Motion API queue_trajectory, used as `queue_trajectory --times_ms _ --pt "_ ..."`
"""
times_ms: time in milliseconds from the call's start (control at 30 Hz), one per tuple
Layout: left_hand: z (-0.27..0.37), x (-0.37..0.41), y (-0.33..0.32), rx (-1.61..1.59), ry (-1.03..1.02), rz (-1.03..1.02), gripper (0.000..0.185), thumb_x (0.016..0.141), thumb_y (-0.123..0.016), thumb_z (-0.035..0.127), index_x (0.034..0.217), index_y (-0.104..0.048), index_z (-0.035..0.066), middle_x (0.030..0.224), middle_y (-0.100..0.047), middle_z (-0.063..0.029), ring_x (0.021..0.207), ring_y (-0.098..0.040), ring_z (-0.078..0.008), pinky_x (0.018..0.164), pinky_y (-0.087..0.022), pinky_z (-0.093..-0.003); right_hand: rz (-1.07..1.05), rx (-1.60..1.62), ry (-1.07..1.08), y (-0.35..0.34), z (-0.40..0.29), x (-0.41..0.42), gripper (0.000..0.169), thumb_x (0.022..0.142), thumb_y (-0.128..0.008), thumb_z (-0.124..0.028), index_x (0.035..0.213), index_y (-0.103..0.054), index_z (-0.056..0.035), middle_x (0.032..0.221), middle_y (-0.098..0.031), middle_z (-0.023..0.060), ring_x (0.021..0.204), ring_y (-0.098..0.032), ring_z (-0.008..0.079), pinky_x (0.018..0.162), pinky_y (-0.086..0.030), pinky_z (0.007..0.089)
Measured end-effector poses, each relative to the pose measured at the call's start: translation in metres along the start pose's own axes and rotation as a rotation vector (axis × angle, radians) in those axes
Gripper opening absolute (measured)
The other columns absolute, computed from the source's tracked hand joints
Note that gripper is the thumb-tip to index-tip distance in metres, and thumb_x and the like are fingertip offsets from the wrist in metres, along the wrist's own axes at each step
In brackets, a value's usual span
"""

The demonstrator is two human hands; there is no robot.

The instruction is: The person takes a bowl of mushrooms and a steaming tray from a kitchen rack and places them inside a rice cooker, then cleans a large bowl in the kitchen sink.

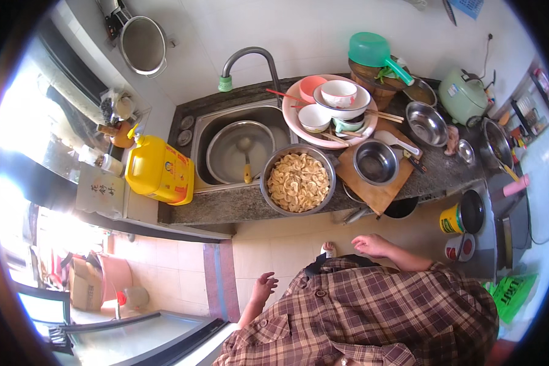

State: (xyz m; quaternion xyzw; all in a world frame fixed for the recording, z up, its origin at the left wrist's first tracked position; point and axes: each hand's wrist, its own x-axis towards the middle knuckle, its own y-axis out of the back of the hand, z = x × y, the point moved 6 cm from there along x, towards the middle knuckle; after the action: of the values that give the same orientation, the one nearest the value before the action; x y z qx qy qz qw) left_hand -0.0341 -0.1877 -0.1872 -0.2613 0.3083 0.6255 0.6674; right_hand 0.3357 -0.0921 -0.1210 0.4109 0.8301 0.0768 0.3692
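Observation:
My left hand [264, 288] hangs beside my plaid shirt, over the tiled floor, holding nothing, its fingers loosely bent and apart. Near my waist is my right hand [369, 245], also without anything in it, fingers slightly curled. Both are apart from the counter. In front of me, a metal bowl [266, 191] full of pale sliced food [298, 183] sits at the counter's front edge. To its left, the steel sink [201, 169] holds a metal basin [214, 145] of cloudy water with a yellow-handled ladle [247, 171] in it.
A pink basin [293, 123] of bowls and chopsticks stands behind the sliced food. A steel bowl [376, 162] rests on a wooden cutting board [370, 199] overhanging the counter. The yellow jug [160, 169] stands left of the sink, below a curved faucet [251, 51]. A green dipper [369, 49] lies farther back.

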Motion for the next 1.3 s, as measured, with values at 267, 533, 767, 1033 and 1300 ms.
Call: queue_trajectory --times_ms 267,533,767,1033,1300 --pt "0.083 0.009 0.020 0.159 -0.131 0.165 0.032 0.078 -0.050 0.013 0.110 -0.052 0.007 0.084 -0.062 -0.0080 0.072 -0.056 -0.0128 0.059 -0.045 -0.0249 0.010 0.110 0.179 0.037 -0.027 0.047 0.029 0.080 -0.052 -0.019 0.105 -0.054 -0.0052 0.091 -0.062 0.0117 0.085 -0.060 0.0211 0.074 -0.047 0.0312" --pt "0.170 0.038 0.045 0.101 -0.180 0.201 0.033 0.082 -0.048 0.014 0.114 -0.048 0.006 0.092 -0.060 -0.0055 0.078 -0.055 -0.0122 0.065 -0.045 -0.0254 0.053 0.176 0.255 0.080 -0.117 0.075 0.025 0.080 -0.051 -0.010 0.103 -0.053 -0.0027 0.090 -0.062 0.0127 0.084 -0.061 0.0203 0.073 -0.047 0.0301" --pt "0.246 0.129 0.127 0.110 -0.355 0.214 0.036 0.080 -0.050 0.011 0.115 -0.046 0.004 0.091 -0.058 -0.0053 0.079 -0.054 -0.0128 0.066 -0.044 -0.0242 0.225 0.309 0.217 0.085 -0.176 0.108 0.026 0.081 -0.050 -0.005 0.106 -0.051 -0.0009 0.091 -0.061 0.0127 0.084 -0.060 0.0170 0.074 -0.047 0.0273" --pt "0.293 0.223 0.186 0.004 -0.427 0.191 0.054 0.074 -0.054 0.009 0.123 -0.036 -0.001 0.118 -0.045 -0.0187 0.111 -0.043 -0.0248 0.091 -0.035 -0.0313 0.327 0.336 0.121 0.058 -0.258 0.154 0.024 0.083 -0.047 -0.003 0.107 -0.050 -0.0005 0.099 -0.059 0.0106 0.088 -0.058 0.0168 0.076 -0.046 0.0263" --pt "0.285 0.275 0.215 0.158 -0.137 0.375 0.077 0.072 -0.056 0.018 0.134 -0.013 0.001 0.132 -0.028 -0.0230 0.120 -0.032 -0.0321 0.097 -0.027 -0.0333 0.242 -0.007 0.088 0.086 -0.313 0.265 0.031 0.081 -0.051 -0.007 0.111 -0.048 -0.0024 0.104 -0.056 0.0084 0.091 -0.055 0.0133 0.078 -0.045 0.0274"
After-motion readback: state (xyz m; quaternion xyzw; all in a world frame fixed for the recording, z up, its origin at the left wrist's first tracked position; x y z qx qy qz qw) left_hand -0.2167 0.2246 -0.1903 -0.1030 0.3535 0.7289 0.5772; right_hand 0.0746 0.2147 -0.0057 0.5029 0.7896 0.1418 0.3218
